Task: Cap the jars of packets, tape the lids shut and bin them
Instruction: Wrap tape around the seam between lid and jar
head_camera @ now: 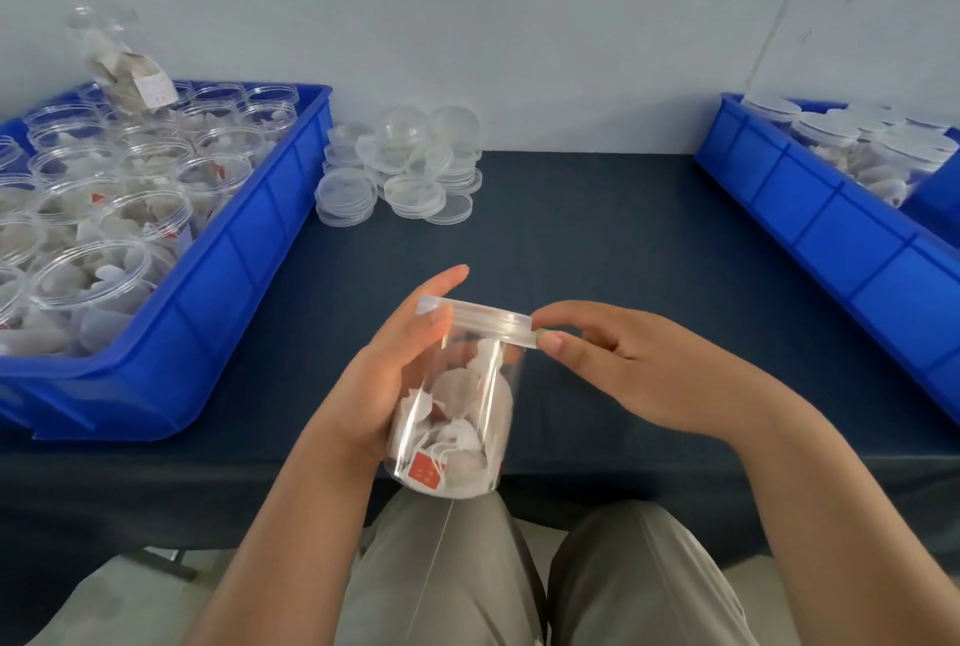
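The person is holding one jar (457,417) in front of them, and its bottom is sitting just above their knee (447,567). That is likely giving the jar a steady spot.

The left hand (395,375) is wrapping round the left side of the jar, with the thumb up by the lid (475,320). It is gripping so the jar is not turning or slipping. The jar is leaning a bit away from the person, so the lid is easy to reach.

The right hand (613,365) is pinching the right edge of the lid with thumb and finger. The other fingers are hanging loose. It may be pressing tape down there, but I cannot tell, as clear tape is hard to see.

White packets (457,432) are lying inside the jar.

Far to the left of the jar, a blue bin (234,292) is holding open jars (93,276) that are waiting for lids. Behind the jar, loose lids (405,167) are piling up on the dark table (597,240), close enough to grab. Far to the right of the jar, another blue bin (831,230) is holding capped jars (883,152). I think this jar is going there once the lid is taped.
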`<move>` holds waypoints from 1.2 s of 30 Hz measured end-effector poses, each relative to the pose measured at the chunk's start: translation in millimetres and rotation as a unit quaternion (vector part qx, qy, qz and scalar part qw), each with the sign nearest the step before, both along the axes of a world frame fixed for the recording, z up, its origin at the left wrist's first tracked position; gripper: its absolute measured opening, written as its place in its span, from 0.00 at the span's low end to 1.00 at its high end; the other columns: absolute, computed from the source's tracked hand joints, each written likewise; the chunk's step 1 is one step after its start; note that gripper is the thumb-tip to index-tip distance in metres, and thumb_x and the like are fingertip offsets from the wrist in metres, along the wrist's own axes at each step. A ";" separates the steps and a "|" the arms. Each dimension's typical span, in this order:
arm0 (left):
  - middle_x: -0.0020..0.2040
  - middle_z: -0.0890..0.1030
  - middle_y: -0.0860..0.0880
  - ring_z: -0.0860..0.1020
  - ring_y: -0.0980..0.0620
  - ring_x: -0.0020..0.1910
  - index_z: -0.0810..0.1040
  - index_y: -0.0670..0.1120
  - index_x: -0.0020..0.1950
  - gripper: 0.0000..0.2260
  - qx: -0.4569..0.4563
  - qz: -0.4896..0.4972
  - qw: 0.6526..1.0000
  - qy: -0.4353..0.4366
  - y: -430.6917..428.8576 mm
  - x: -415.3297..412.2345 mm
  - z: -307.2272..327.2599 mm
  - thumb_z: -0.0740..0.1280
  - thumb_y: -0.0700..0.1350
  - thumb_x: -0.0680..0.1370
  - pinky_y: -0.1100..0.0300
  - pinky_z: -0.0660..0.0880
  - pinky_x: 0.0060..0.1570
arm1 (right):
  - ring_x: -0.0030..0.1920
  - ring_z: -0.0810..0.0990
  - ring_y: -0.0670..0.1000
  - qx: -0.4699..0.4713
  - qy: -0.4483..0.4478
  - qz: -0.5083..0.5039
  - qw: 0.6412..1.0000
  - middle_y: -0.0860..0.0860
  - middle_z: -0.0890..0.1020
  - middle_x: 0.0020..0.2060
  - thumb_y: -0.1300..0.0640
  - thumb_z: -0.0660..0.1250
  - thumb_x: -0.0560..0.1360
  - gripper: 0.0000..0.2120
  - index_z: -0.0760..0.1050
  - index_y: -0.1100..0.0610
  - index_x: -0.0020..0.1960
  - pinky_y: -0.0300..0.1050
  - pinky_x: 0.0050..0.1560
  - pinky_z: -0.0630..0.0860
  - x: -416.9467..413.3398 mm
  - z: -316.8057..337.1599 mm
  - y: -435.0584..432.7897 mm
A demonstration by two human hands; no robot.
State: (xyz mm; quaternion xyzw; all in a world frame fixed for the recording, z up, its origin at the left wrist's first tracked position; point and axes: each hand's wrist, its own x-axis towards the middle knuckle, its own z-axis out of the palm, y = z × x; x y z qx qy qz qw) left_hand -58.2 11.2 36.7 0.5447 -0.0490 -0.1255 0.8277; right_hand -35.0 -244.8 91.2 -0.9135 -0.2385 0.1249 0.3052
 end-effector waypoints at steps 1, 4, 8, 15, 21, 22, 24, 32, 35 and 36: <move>0.71 0.79 0.36 0.82 0.36 0.64 0.70 0.52 0.80 0.42 -0.004 -0.005 1.000 0.003 -0.2 -0.2 -1.2 0.80 0.65 0.70 0.42 0.79 0.60 | 0.48 0.80 0.38 0.001 -0.001 -0.006 1.000 0.34 0.81 0.48 0.21 0.49 0.76 0.20 0.69 0.21 0.63 0.39 0.44 0.74 0.0 -1.9 0.9; 0.72 0.79 0.37 0.79 0.31 0.66 0.68 0.41 0.77 0.41 -0.010 -0.028 0.999 -0.022 -4.5 -2.8 -3.9 0.78 0.62 0.73 0.37 0.76 0.64 | 0.46 0.80 0.42 0.004 -0.008 -0.012 1.000 0.39 0.83 0.45 0.22 0.50 0.78 0.18 0.69 0.21 0.63 0.41 0.44 0.76 -1.8 -5.0 1.7; 0.64 0.85 0.42 0.86 0.43 0.56 0.70 0.38 0.72 0.34 -0.051 -0.032 0.997 -0.043 -11.0 -5.1 -3.5 0.74 0.61 0.78 0.50 0.83 0.52 | 0.57 0.81 0.42 0.036 -0.005 -0.001 0.999 0.25 0.79 0.60 0.22 0.49 0.79 0.19 0.67 0.19 0.67 0.42 0.59 0.77 -10.8 -1.0 6.7; 0.60 0.86 0.38 0.86 0.41 0.56 0.83 0.49 0.68 0.36 0.075 0.065 0.994 -0.037 -8.9 -8.8 -4.9 0.73 0.74 0.71 0.49 0.84 0.52 | 0.51 0.81 0.38 -0.002 -0.043 -0.057 0.997 0.35 0.83 0.54 0.21 0.48 0.78 0.24 0.69 0.27 0.68 0.45 0.54 0.81 -29.6 -14.3 4.8; 0.61 0.85 0.60 0.84 0.57 0.60 0.81 0.69 0.61 0.15 0.200 0.156 0.964 -0.084 -22.7 -22.9 -4.7 0.60 0.70 0.81 0.58 0.81 0.56 | 0.50 0.81 0.39 0.012 -0.088 -0.116 0.989 0.35 0.83 0.51 0.23 0.49 0.78 0.21 0.67 0.27 0.66 0.44 0.51 0.83 -37.1 -19.4 5.0; 0.60 0.84 0.63 0.84 0.60 0.60 0.80 0.73 0.60 0.14 0.218 0.178 0.956 -0.087 -27.0 -24.7 -2.3 0.58 0.70 0.82 0.61 0.81 0.54 | 0.50 0.81 0.40 0.007 -0.093 -0.123 0.988 0.36 0.83 0.51 0.23 0.48 0.78 0.21 0.67 0.28 0.66 0.44 0.51 0.83 -38.7 -19.6 6.1; 0.58 0.83 0.69 0.82 0.67 0.58 0.78 0.76 0.62 0.16 0.247 0.222 0.939 -0.089 -33.0 -27.5 0.7 0.54 0.71 0.81 0.65 0.80 0.51 | 0.50 0.81 0.39 0.011 -0.101 -0.132 0.986 0.35 0.83 0.52 0.23 0.48 0.78 0.22 0.67 0.29 0.66 0.41 0.50 0.82 -42.7 -20.5 10.0; 0.58 0.73 0.79 0.74 0.78 0.57 0.69 0.64 0.74 0.42 0.354 0.251 0.892 -0.122 -39.4 -36.8 11.2 0.69 0.79 0.63 0.83 0.69 0.44 | 0.50 0.81 0.39 0.034 -0.092 -0.102 0.990 0.34 0.83 0.50 0.22 0.47 0.78 0.25 0.68 0.30 0.68 0.40 0.47 0.81 -47.7 -20.9 18.0; 0.56 0.76 0.77 0.78 0.75 0.54 0.71 0.64 0.70 0.39 0.331 0.250 0.904 -0.106 -31.6 -35.6 17.9 0.70 0.78 0.63 0.79 0.73 0.40 | 0.46 0.82 0.40 0.036 -0.023 -0.041 0.998 0.38 0.82 0.47 0.19 0.47 0.75 0.25 0.62 0.24 0.68 0.38 0.40 0.80 -45.4 -12.3 7.3; 0.56 0.77 0.77 0.79 0.74 0.52 0.72 0.63 0.69 0.38 0.319 0.247 0.909 -0.103 -29.1 -35.9 19.1 0.70 0.77 0.63 0.78 0.74 0.39 | 0.43 0.82 0.43 0.040 -0.017 -0.028 0.999 0.41 0.82 0.45 0.20 0.47 0.76 0.23 0.61 0.23 0.68 0.38 0.37 0.79 -45.8 -9.0 2.8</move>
